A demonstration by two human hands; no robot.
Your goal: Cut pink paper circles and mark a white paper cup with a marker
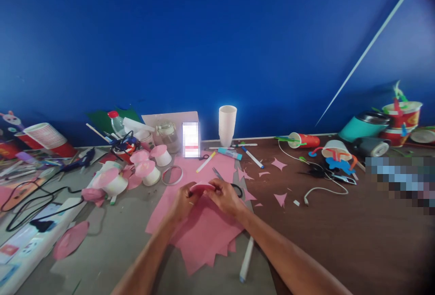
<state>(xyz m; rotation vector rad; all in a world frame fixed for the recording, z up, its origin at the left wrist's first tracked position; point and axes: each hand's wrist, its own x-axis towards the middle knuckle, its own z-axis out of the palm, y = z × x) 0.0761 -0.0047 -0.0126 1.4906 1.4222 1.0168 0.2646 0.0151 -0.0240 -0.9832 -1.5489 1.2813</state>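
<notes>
Both hands hold a small pink paper piece (203, 188) with a rounded edge, one at each side of it. My left hand (181, 202) pinches its left end, and my right hand (224, 199) grips the right end with thumb and fingers. Below them lies a stack of pink paper sheets (200, 249), spread at several angles. Scissors (237, 190) with dark handles rest just behind my right hand, partly hidden by it. A roll of tape (172, 175) sits behind my left hand. Pink paper scraps (280, 199) are scattered to the right.
White cups with pink tops (148, 172) cluster at left, near a white power strip (50, 236). A stack of white cups (227, 125) stands by the blue wall, right of a lit phone (191, 140). Markers (252, 157), a white cable (326, 187) and red cups (304, 140) lie about.
</notes>
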